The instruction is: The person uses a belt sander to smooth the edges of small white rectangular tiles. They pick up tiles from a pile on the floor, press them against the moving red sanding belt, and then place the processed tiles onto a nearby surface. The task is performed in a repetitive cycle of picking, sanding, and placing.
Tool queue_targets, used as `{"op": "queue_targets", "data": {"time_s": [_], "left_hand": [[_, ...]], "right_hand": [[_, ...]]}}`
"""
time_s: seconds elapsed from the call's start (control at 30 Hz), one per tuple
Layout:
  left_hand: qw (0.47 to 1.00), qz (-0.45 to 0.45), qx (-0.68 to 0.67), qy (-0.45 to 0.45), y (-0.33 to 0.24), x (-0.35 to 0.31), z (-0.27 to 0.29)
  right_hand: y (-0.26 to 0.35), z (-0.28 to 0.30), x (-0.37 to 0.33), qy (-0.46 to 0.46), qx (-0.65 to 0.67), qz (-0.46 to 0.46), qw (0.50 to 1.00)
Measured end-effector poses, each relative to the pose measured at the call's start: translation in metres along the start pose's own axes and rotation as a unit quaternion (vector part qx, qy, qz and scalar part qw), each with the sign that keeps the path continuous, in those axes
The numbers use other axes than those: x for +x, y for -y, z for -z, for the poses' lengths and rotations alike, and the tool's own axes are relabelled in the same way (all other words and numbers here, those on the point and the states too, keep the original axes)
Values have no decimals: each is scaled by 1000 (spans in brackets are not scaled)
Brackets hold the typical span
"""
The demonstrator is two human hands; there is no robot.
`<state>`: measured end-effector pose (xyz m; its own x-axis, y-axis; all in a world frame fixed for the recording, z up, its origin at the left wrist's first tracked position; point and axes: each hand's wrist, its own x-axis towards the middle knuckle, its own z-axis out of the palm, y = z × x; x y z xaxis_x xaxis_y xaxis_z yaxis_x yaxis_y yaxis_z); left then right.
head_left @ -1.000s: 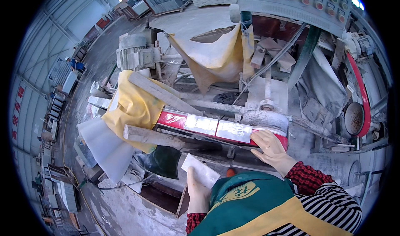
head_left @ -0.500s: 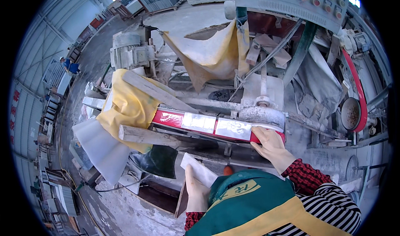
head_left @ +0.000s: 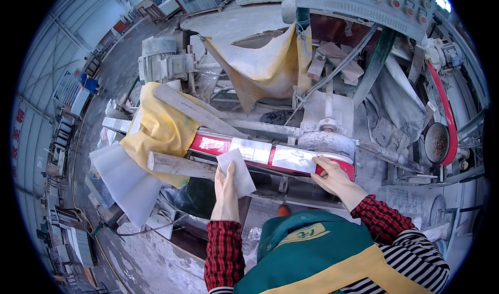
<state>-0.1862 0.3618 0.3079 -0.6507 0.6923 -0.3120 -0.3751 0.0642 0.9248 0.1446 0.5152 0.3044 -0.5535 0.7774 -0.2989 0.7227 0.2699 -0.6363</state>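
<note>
Closest to me, the person's left hand (head_left: 226,187) is raised with a pale flat tile (head_left: 236,172) pinched in its grip, the tile tilted and its upper edge just below the red guard bar (head_left: 213,144). The right hand (head_left: 332,177) rests flat on the bar's right end, fingers spread and holding nothing, touching a shiny strip (head_left: 293,158) there. Left of the tile, a wooden batten (head_left: 179,165) juts out beneath a yellow cloth (head_left: 156,128). Farther back sits a dusty motor (head_left: 161,60), and beyond it the grey control panel (head_left: 374,3).
</note>
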Motion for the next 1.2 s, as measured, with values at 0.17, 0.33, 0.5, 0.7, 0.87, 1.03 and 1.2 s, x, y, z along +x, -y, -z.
{"op": "queue_targets", "data": {"time_s": [0.17, 0.33, 0.5, 0.7, 0.87, 1.03, 1.2], "left_hand": [[1000, 4, -12, 22, 1, 45, -10], [998, 47, 18, 36, 8, 59, -12], [998, 33, -1, 46, 14, 55, -19], [997, 37, -31, 65, 23, 56, -9], [997, 39, -42, 58, 24, 53, -14], [998, 33, -14, 45, 26, 54, -15], [1000, 21, 14, 9, 20, 45, -19]], "right_hand": [[-2, 6, -5, -14, 67, -24, 997], [-12, 0, -5, -34, 86, -42, 995], [2, 11, 1, -6, 118, -80, 990], [-6, -8, 14, -49, 102, -26, 993], [-15, -18, 18, -70, 110, -44, 991], [-8, -14, 24, -36, 141, -62, 987], [2, -7, 26, -14, 163, -84, 983]]}}
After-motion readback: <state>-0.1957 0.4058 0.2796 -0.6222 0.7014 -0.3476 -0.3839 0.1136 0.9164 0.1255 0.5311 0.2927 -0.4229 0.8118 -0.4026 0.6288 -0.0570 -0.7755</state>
